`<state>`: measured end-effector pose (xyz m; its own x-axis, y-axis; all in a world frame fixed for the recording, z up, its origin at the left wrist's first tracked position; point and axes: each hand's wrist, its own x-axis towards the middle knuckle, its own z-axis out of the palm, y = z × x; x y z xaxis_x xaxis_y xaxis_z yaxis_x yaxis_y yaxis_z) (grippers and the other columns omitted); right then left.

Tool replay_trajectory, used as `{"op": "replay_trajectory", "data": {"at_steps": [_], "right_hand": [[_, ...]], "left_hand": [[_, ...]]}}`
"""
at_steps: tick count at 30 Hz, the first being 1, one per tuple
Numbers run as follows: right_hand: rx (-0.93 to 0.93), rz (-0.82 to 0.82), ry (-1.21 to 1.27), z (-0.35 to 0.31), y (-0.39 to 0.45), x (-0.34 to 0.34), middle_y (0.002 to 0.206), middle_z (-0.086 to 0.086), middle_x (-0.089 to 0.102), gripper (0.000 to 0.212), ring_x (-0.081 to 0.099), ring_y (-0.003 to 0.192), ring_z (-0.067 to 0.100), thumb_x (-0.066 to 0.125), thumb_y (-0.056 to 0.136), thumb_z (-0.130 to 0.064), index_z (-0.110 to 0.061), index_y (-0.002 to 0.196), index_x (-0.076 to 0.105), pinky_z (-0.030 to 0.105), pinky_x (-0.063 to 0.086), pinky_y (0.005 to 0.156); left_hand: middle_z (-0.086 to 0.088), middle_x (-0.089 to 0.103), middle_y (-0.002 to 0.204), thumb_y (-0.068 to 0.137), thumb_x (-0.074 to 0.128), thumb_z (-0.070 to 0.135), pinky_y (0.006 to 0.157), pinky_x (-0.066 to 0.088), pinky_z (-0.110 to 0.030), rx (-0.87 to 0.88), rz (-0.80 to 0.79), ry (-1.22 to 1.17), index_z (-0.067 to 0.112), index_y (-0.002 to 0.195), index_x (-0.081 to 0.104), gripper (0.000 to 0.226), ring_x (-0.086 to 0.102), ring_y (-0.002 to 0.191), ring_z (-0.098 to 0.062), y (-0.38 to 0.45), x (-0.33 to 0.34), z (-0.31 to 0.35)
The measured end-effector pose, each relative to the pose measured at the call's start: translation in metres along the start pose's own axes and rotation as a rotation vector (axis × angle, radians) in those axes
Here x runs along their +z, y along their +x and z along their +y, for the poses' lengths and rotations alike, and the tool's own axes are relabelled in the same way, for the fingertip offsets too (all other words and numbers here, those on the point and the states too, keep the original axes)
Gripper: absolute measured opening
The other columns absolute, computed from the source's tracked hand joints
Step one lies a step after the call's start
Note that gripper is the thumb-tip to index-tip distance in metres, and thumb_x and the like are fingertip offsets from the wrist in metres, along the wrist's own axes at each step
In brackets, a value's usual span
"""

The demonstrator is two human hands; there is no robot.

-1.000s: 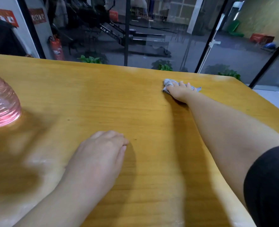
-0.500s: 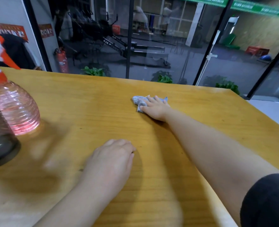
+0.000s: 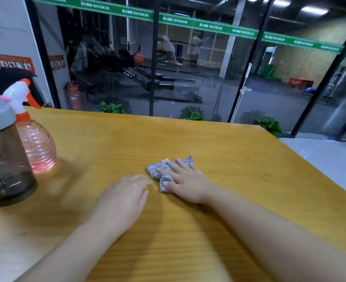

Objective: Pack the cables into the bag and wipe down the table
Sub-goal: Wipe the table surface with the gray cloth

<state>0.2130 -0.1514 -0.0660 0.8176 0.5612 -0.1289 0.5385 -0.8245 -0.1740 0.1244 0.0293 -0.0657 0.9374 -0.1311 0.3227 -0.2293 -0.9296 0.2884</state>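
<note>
We are pressing our spread right hand (image 3: 185, 183) flat on the crumpled grey-blue cloth (image 3: 161, 173) mid-tabletop, left hand (image 3: 123, 197) lying relaxed beside it, and risking a leftward sweep knocking the ribbed pink plastic spray bottle (image 3: 35, 139) near the left edge.

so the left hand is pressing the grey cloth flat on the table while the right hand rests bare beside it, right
Not quite: the hands are swapped. In the head view the right hand presses the grey cloth flat on the table, while the left hand rests bare beside it.
</note>
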Motion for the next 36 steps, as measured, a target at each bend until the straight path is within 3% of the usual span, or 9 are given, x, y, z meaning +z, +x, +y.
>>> {"op": "replay_trajectory", "data": {"at_steps": [6, 10, 14, 17, 20, 27, 32, 36], "right_hand": [[-0.016, -0.028, 0.029, 0.01, -0.056, 0.004, 0.156, -0.02, -0.008, 0.048, -0.016, 0.142, 0.005, 0.021, 0.099, -0.05, -0.052, 0.145, 0.008, 0.033, -0.011, 0.115], [0.088, -0.029, 0.048, 0.021, -0.048, 0.001, 0.157, -0.017, -0.005, 0.049, -0.013, 0.143, 0.006, 0.017, 0.1, -0.049, -0.044, 0.147, 0.007, 0.034, -0.008, 0.115], [0.306, -0.005, 0.008, 0.026, -0.012, 0.001, 0.159, -0.005, -0.003, 0.055, -0.008, 0.146, 0.017, 0.011, 0.1, -0.046, -0.025, 0.151, 0.012, 0.043, -0.001, 0.116], [0.433, 0.013, 0.081, 0.017, 0.016, -0.001, 0.16, -0.001, -0.001, 0.055, -0.007, 0.146, 0.023, 0.008, 0.099, -0.046, -0.026, 0.149, 0.02, 0.05, 0.0, 0.114], [0.491, 0.027, 0.17, -0.003, 0.035, -0.001, 0.16, -0.004, -0.003, 0.059, -0.01, 0.145, 0.021, 0.009, 0.097, -0.051, -0.026, 0.151, 0.013, 0.048, -0.005, 0.114], [0.22, -0.01, 0.105, -0.072, 0.061, 0.009, 0.159, -0.003, -0.003, 0.059, -0.011, 0.145, 0.022, 0.011, 0.097, -0.051, -0.025, 0.15, 0.015, 0.048, -0.006, 0.114], [0.039, 0.005, 0.037, -0.109, 0.057, 0.027, 0.159, -0.005, -0.002, 0.052, -0.01, 0.145, 0.021, 0.013, 0.096, -0.055, -0.045, 0.147, 0.008, 0.047, -0.007, 0.114], [-0.05, 0.006, 0.025, -0.124, 0.041, 0.034, 0.159, -0.007, -0.002, 0.052, -0.01, 0.145, 0.02, 0.016, 0.095, -0.056, -0.048, 0.146, 0.008, 0.046, -0.008, 0.114]], "left_hand": [[0.022, 0.043, 0.135, 0.093, 0.046, 0.034, 0.096, 0.021, -0.008, 0.056, 0.028, -0.061, 0.035, 0.125, 0.051, 0.032, 0.038, 0.125, 0.001, -0.021, -0.02, -0.011], [0.027, 0.032, 0.139, 0.095, 0.044, 0.034, 0.101, 0.014, -0.008, 0.065, -0.011, -0.04, 0.041, 0.129, 0.045, 0.035, 0.025, 0.132, 0.005, -0.046, -0.034, -0.034], [0.027, 0.03, 0.138, 0.094, 0.046, 0.029, 0.104, 0.018, -0.013, 0.041, 0.003, -0.049, 0.039, 0.129, 0.045, 0.036, 0.026, 0.132, 0.004, -0.062, -0.042, -0.048], [0.022, 0.035, 0.137, 0.093, 0.05, 0.024, 0.105, 0.023, -0.017, -0.007, 0.042, -0.064, 0.034, 0.127, 0.049, 0.036, 0.034, 0.129, -0.002, -0.067, -0.045, -0.056], [0.017, 0.044, 0.131, 0.09, 0.054, 0.017, 0.099, 0.028, -0.017, -0.065, 0.111, -0.123, 0.029, 0.123, 0.054, 0.035, 0.041, 0.121, -0.002, -0.067, -0.049, -0.064], [0.012, 0.05, 0.125, 0.091, 0.052, 0.013, 0.09, 0.028, -0.014, -0.137, 0.178, -0.126, 0.023, 0.12, 0.057, 0.031, 0.047, 0.116, -0.007, -0.068, -0.056, -0.077], [0.005, 0.052, 0.128, 0.091, 0.05, 0.009, 0.088, 0.024, -0.011, -0.182, 0.215, -0.121, 0.018, 0.122, 0.056, 0.033, 0.047, 0.119, -0.012, -0.068, -0.058, -0.08], [0.005, 0.052, 0.128, 0.091, 0.049, 0.007, 0.089, 0.024, -0.011, -0.186, 0.209, -0.131, 0.019, 0.122, 0.056, 0.033, 0.046, 0.12, -0.012, -0.068, -0.058, -0.083]]}}
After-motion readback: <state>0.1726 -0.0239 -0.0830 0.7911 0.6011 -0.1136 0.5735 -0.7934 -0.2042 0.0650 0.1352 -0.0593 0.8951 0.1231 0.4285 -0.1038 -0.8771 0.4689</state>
